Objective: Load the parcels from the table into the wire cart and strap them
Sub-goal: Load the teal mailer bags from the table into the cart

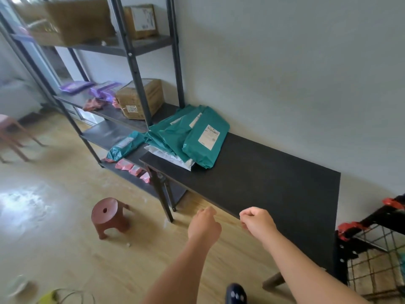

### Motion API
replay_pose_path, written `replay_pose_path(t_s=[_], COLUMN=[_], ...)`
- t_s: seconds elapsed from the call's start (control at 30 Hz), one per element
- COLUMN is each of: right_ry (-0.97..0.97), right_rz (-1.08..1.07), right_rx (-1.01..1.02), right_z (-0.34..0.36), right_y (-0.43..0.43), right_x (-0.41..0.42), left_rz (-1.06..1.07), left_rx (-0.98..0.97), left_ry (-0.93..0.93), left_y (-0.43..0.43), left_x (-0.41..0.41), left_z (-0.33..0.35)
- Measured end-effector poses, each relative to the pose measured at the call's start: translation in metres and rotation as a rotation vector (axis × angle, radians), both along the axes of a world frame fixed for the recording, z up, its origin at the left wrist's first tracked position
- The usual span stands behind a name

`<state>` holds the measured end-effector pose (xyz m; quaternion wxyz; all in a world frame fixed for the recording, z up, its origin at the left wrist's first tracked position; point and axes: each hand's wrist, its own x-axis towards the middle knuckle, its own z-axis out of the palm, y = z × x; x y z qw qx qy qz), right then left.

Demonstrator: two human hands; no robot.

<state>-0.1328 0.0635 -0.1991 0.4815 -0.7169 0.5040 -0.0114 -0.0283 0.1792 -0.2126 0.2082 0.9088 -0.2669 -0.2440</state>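
Several teal parcels (203, 139) lie stacked at the far left end of the black table (274, 183), over a white parcel (173, 157). The black wire cart (372, 255) with red clips stands at the table's right end, partly cut off by the frame. My left hand (205, 224) hangs in front of the table's near edge, fingers curled, holding nothing. My right hand (256, 222) hovers at the near edge of the table, fingers also curled and empty. Both hands are well short of the parcels.
A metal shelf rack (131, 69) with cardboard boxes, purple, teal and pink parcels stands left of the table. A brown plastic stool (109, 216) sits on the wooden floor near the table leg. A pink stool (13, 137) is at far left.
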Motion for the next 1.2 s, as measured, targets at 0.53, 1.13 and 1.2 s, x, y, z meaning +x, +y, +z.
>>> replay_pose_path(t_s=[0.53, 1.13, 1.2], right_ry=[-0.028, -0.036, -0.051], right_rz=[0.027, -0.083, -0.116], right_rx=[0.085, 0.147, 0.147], right_z=[-0.028, -0.038, -0.039], right_y=[-0.094, -0.18, -0.188], right_x=[0.161, 0.264, 0.267], left_rz=[0.075, 0.138, 0.121], left_rx=[0.021, -0.136, -0.098], left_ry=[-0.002, -0.255, -0.263], left_y=[-0.074, -0.177, -0.179], left_x=[0.159, 0.259, 0.27], left_z=[0.005, 0.023, 0.016])
